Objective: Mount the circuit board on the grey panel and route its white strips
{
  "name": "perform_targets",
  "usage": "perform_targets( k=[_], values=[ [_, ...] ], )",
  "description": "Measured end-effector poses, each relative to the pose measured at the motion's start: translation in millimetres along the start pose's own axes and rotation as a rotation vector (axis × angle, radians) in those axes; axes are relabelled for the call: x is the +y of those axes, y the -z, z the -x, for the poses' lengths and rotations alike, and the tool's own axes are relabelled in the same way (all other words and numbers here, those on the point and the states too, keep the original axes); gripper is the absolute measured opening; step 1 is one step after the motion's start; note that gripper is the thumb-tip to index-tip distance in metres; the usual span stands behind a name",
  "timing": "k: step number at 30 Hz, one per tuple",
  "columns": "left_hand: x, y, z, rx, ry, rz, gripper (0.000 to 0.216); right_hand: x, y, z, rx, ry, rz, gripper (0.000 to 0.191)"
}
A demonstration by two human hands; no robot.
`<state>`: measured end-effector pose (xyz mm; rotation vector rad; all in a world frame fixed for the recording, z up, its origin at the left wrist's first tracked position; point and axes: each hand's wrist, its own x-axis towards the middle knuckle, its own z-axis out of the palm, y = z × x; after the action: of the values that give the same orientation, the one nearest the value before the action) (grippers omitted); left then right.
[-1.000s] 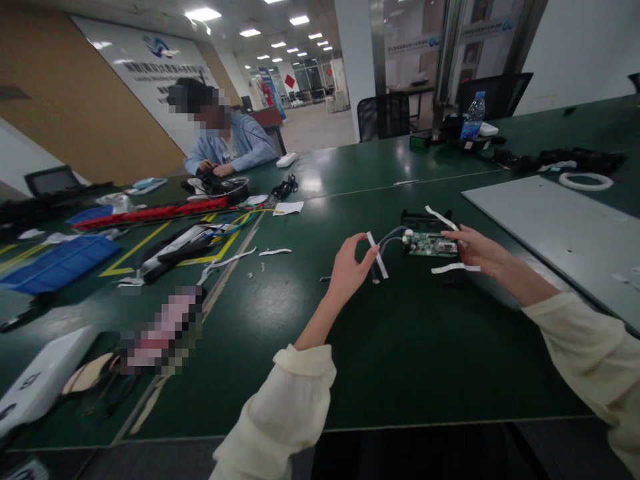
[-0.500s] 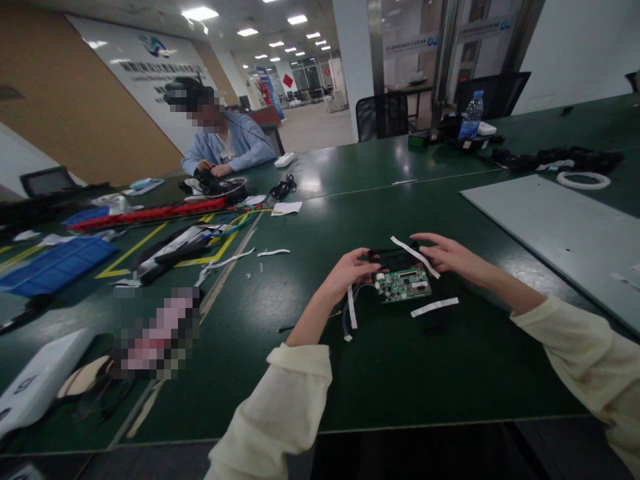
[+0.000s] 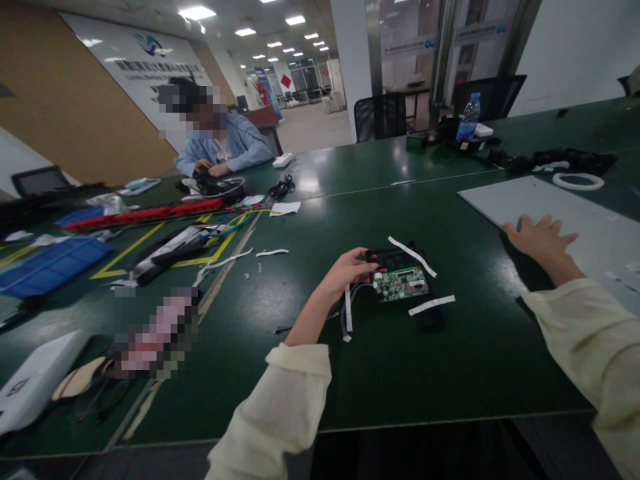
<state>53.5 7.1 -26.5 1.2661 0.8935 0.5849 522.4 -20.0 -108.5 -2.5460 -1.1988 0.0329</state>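
Note:
A small green circuit board (image 3: 401, 283) lies on the dark green table (image 3: 410, 373), on top of a black part (image 3: 395, 257). White flat ribbon strips stick out from it, one at the top (image 3: 413, 256), one at the right (image 3: 431, 305), one at the left (image 3: 348, 309). My left hand (image 3: 346, 270) rests at the board's left edge, fingers curled on the black part and the wires. My right hand (image 3: 540, 241) lies flat and spread on the edge of a grey panel (image 3: 565, 220), away from the board.
Another person (image 3: 220, 143) sits at the far left handling black cables. Red and blue parts, cables and paper strips (image 3: 273, 253) litter the left side. A water bottle (image 3: 469, 119), black gear and a white ring (image 3: 578, 181) stand at the back right.
The board came down from the air onto the table. My right hand let go of it and moved right onto the grey panel. My left hand stayed at the board.

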Motion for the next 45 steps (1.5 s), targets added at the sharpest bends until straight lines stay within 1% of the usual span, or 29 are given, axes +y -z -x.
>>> perform_targets(
  k=[3, 6, 10, 12, 16, 21, 26, 30, 34, 38, 40, 42, 45],
  values=[
    [-2, 1, -1, 0.006, 0.0, -0.009, 0.036, 3, -5, -7, -0.03, 0.004, 0.045, 0.076],
    [-4, 1, -2, 0.013, -0.007, -0.02, 0.035, -1, -5, -7, -0.055, -0.013, 0.066, 0.078],
    [-3, 1, -2, 0.017, 0.001, -0.018, 0.034, -21, -3, 9, -0.086, -0.019, 0.083, 0.075],
    [-1, 1, -2, 0.022, 0.008, -0.012, 0.035, -37, -2, 22, -0.085, 0.018, 0.097, 0.073],
    [3, -1, 0, 0.032, 0.004, 0.026, 0.036, -67, 0, 52, -0.055, 0.203, 0.155, 0.068],
    [15, -7, 5, 0.043, -0.005, 0.081, 0.034, -95, 6, 85, -0.056, 0.392, 0.208, 0.065],
    [31, -7, 12, 0.044, -0.044, 0.086, 0.037, -122, 16, 120, -0.105, 0.6, 0.226, 0.067],
    [43, -3, 19, 0.052, -0.092, 0.098, 0.037, -139, 24, 154, -0.199, 0.765, 0.203, 0.066],
    [52, -3, 23, 0.084, -0.103, 0.108, 0.035, -150, 33, 186, -0.241, 0.917, 0.105, 0.068],
    [55, -5, 24, 0.113, -0.082, 0.14, 0.035, -154, 39, 214, -0.256, 1.086, -0.155, 0.069],
    [55, -6, 24, 0.115, -0.082, 0.136, 0.036, -154, 42, 227, -0.277, 1.161, -0.249, 0.071],
    [54, -6, 23, 0.124, -0.086, 0.122, 0.036, -152, 45, 240, -0.296, 1.212, -0.284, 0.074],
    [53, -5, 21, 0.139, -0.089, 0.119, 0.033, -150, 52, 255, -0.335, 1.287, -0.293, 0.073]
  ],
)
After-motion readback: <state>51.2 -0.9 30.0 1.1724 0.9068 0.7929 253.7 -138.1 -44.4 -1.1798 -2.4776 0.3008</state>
